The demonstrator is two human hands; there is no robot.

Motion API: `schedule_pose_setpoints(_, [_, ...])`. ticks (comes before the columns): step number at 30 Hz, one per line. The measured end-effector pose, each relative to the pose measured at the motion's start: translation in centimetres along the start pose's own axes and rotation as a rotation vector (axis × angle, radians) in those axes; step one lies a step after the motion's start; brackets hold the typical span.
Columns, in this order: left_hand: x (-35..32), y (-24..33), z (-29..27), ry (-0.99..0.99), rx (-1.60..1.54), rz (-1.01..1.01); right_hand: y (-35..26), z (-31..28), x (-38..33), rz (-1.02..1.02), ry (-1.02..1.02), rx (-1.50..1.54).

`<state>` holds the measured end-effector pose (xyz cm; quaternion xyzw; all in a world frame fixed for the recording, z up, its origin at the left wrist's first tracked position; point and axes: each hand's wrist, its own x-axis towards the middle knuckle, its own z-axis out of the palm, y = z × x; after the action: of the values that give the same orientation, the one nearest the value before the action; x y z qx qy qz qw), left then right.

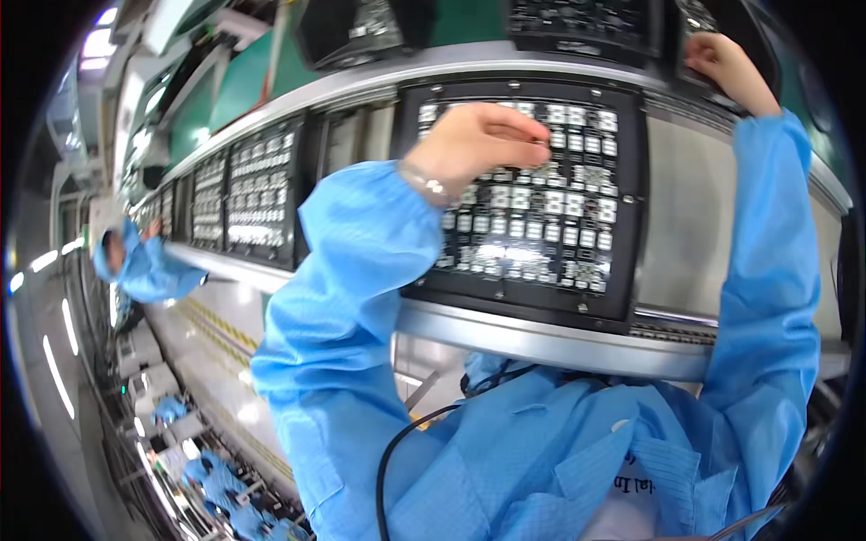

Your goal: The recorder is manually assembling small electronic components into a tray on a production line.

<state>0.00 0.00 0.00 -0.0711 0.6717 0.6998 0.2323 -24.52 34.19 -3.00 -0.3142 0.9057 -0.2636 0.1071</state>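
Observation:
In front of me, a black rectangular frame [633, 243] holds a panel of dark circuit boards [541, 203] with rows of small white square parts. My left hand [478, 144] is over the upper left of this panel, its thumb and fingers pinched together. Whatever is between the fingertips is too small to make out. My right hand [713, 59] reaches to the far right, at a black bin [753, 41] beyond the rail. Its fingers are curled in, and what they hold, if anything, is hidden.
Metal rails [541, 347] of a conveyor line run along both sides of the frame. More black frames with boards [262, 189] stand to the left. Black bins of small parts [582, 22] line the far side. A co-worker in blue [149, 261] works farther down the line.

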Motion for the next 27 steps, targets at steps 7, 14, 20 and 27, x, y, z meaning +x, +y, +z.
schedule_pose_setpoints(7, [-0.8, 1.2, -0.2, 0.085, 0.145, 0.024, -3.4, 0.0, -0.8, -0.037, 0.336, -0.173])
schedule_pose_setpoints(14, [-1.5, -0.6, -0.3, 0.180, 0.488, 0.310, -8.0, 0.3, -2.6, 0.053, 0.563, 0.102])
schedule_pose_setpoints(20, [-1.7, -1.7, 0.6, 0.185, 0.751, 0.315, -7.8, -0.6, -4.5, 0.061, 0.594, 0.166])
schedule_pose_setpoints(27, [-2.6, -2.3, 0.9, 0.189, 0.888, 0.428, -8.4, -0.8, -5.2, -0.001, 0.565, 0.231])
